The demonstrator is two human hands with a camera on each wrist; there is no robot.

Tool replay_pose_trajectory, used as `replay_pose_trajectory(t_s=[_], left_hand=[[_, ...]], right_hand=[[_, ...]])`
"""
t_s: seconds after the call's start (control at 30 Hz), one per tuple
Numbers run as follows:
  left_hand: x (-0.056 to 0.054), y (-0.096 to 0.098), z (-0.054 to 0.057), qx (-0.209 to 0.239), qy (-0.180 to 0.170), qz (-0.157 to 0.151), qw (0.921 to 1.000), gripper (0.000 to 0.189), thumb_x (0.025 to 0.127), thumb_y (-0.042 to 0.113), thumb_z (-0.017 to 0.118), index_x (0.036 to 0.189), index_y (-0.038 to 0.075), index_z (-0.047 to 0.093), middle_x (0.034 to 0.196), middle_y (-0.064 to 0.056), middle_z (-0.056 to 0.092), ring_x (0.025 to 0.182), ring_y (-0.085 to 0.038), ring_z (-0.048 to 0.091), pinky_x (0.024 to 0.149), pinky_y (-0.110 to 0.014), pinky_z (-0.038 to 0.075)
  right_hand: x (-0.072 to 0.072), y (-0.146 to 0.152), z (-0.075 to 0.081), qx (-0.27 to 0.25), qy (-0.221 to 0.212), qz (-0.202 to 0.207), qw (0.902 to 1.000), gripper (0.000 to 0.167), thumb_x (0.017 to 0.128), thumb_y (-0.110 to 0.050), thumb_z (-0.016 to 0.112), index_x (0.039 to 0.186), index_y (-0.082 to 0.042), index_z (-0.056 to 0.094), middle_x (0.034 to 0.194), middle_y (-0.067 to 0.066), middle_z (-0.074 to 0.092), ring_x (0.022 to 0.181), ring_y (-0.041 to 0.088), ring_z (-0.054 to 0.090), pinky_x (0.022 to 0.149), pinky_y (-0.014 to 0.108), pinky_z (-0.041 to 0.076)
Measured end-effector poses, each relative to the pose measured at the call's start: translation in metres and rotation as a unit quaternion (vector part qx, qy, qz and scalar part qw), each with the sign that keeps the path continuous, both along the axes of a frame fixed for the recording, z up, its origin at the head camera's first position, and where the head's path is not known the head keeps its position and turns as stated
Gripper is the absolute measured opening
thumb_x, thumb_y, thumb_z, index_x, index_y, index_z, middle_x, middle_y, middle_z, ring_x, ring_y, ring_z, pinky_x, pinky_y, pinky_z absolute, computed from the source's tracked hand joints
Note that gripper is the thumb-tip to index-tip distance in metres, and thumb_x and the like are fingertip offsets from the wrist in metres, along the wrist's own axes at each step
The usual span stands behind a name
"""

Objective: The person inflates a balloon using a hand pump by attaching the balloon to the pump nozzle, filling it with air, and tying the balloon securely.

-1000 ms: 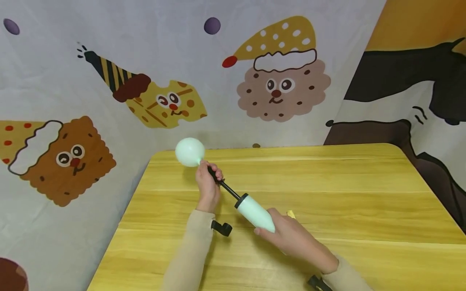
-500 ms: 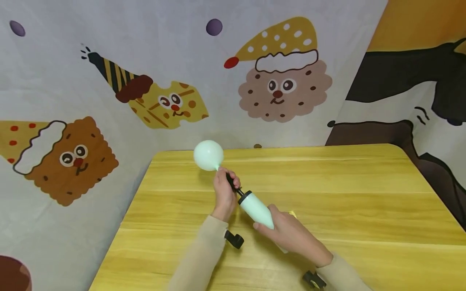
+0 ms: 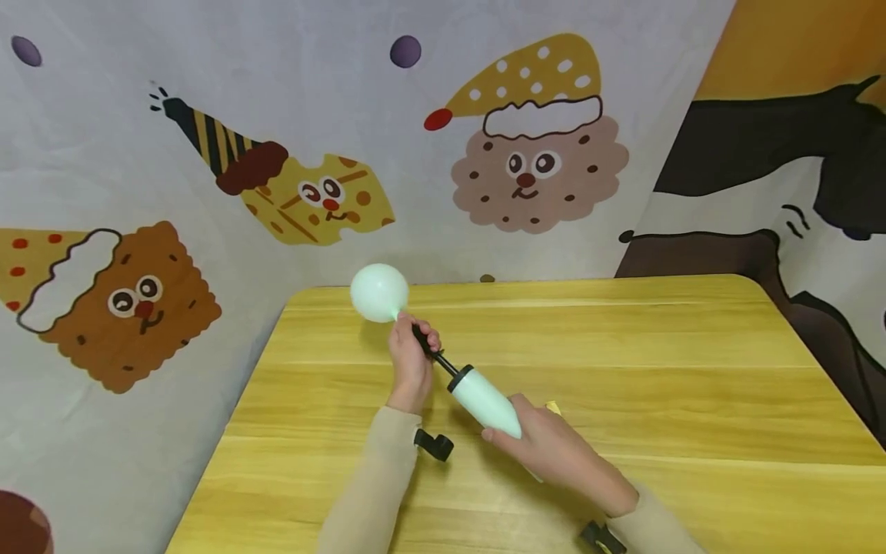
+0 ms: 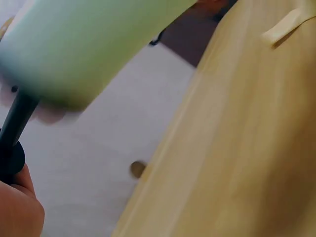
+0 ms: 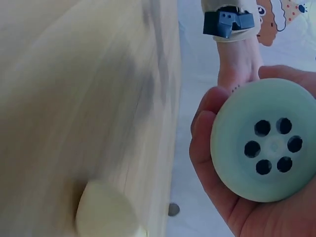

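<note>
A mint-green balloon pump (image 3: 484,402) slants across the head view between my two hands. My left hand (image 3: 411,358) grips its black end, and the thumb side lies at the neck of an inflated pale green balloon (image 3: 379,292). A stretch of black rod (image 3: 447,363) shows between that hand and the barrel. My right hand (image 3: 554,446) wraps round the barrel's lower part. Seen from the right wrist, its fingers curl about the pump's round end cap (image 5: 237,143), which has several holes. In the left wrist view the barrel (image 4: 94,44) is blurred.
Beneath the hands is a wood-grain table (image 3: 657,346). A small yellow item (image 3: 552,408) lies partly hidden behind the right hand; a pale yellow object (image 5: 106,212) shows in the right wrist view. A cartoon-printed cloth (image 3: 332,61) hangs behind and left.
My left hand first moved right towards the barrel with the balloon, shortening the visible rod. It has since drawn back left, and more rod shows again. The right hand has hardly moved.
</note>
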State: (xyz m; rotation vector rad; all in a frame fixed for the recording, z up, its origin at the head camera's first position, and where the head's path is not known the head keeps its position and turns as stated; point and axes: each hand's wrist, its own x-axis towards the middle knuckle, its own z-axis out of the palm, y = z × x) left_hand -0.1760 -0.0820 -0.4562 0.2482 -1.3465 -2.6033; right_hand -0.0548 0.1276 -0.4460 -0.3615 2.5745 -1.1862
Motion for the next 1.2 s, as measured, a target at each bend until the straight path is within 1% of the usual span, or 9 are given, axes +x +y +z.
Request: replay_pose_trajectory(t_s=[0.13,0.23,0.4,0.63,0.73,0.83,1.0,1.13,1.2], left_hand=[[-0.008,-0.02,0.009,0.015,0.007,0.039,0.9991,0.035,0.115,0.029,0.034,0.088,0.012,0.047,0.072,0.001,0.052,0.053,-0.009,0.046,0.048,-0.018,0.04],[-0.01,-0.025,0.011,0.022,0.013,0.044,0.9987,0.035,0.115,0.028,0.033,0.089,0.011,0.047,0.072,0.001,0.052,0.053,-0.009,0.046,0.049,-0.018,0.04],[-0.005,-0.011,0.005,0.009,0.015,0.025,0.9995,0.038,0.116,0.026,0.03,0.087,0.009,0.048,0.072,0.0,0.052,0.053,-0.009,0.046,0.049,-0.019,0.04],[0.01,0.022,-0.012,-0.005,-0.008,-0.016,0.9998,0.038,0.116,0.029,0.03,0.088,0.01,0.048,0.074,0.001,0.051,0.055,-0.008,0.046,0.051,-0.019,0.04],[0.015,0.027,-0.016,-0.015,-0.012,-0.027,0.9994,0.038,0.116,0.031,0.031,0.089,0.01,0.048,0.075,0.001,0.053,0.055,-0.008,0.048,0.052,-0.019,0.041],[0.016,0.025,-0.018,-0.023,-0.01,-0.033,0.9991,0.039,0.115,0.034,0.032,0.089,0.011,0.049,0.074,0.001,0.054,0.055,-0.008,0.048,0.052,-0.019,0.042],[0.011,0.015,-0.012,-0.028,0.01,-0.029,0.9991,0.039,0.115,0.033,0.032,0.088,0.011,0.049,0.074,0.001,0.053,0.055,-0.008,0.048,0.051,-0.019,0.042],[0.006,0.007,-0.003,-0.022,0.021,-0.027,0.9992,0.04,0.116,0.027,0.029,0.086,0.009,0.049,0.073,0.0,0.053,0.055,-0.01,0.049,0.05,-0.021,0.042],[0.002,0.001,0.003,-0.014,0.025,-0.013,0.9995,0.041,0.115,0.026,0.029,0.084,0.009,0.05,0.072,0.0,0.053,0.054,-0.01,0.048,0.05,-0.021,0.042]], right_hand=[[0.012,0.018,0.008,0.026,0.004,0.022,0.9994,0.064,0.096,-0.058,0.067,0.128,-0.004,0.057,0.079,-0.002,0.057,0.06,0.011,0.052,0.049,0.028,0.045],[0.016,0.027,0.012,0.036,0.019,0.03,0.9987,0.059,0.096,-0.058,0.067,0.123,-0.007,0.057,0.078,-0.003,0.056,0.06,0.01,0.05,0.051,0.027,0.044],[0.013,0.022,0.006,0.032,0.028,0.029,0.9987,0.06,0.097,-0.056,0.067,0.123,-0.003,0.055,0.076,0.0,0.055,0.054,0.009,0.051,0.046,0.027,0.045],[-0.003,-0.002,-0.004,0.031,0.029,-0.005,0.9991,0.066,0.094,-0.057,0.069,0.122,0.002,0.056,0.072,0.002,0.056,0.048,0.012,0.053,0.037,0.028,0.044],[-0.009,-0.008,-0.006,0.019,0.033,-0.008,0.9993,0.063,0.095,-0.053,0.071,0.119,0.003,0.056,0.072,0.003,0.056,0.048,0.012,0.054,0.037,0.028,0.045],[-0.013,-0.013,-0.007,0.007,0.033,-0.005,0.9994,0.061,0.095,-0.051,0.071,0.117,0.004,0.056,0.074,0.004,0.057,0.051,0.013,0.055,0.04,0.028,0.046],[-0.01,-0.016,-0.004,0.002,0.025,-0.012,0.9996,0.064,0.095,-0.054,0.069,0.122,0.003,0.056,0.077,0.004,0.059,0.052,0.013,0.055,0.043,0.03,0.047],[0.002,-0.006,0.004,0.003,0.014,-0.02,0.9997,0.067,0.095,-0.055,0.07,0.127,0.003,0.055,0.077,0.003,0.059,0.051,0.013,0.054,0.041,0.031,0.046],[0.01,0.002,0.008,0.009,0.011,-0.014,0.9998,0.067,0.096,-0.056,0.068,0.127,0.002,0.055,0.076,0.001,0.058,0.051,0.012,0.054,0.041,0.03,0.046]])
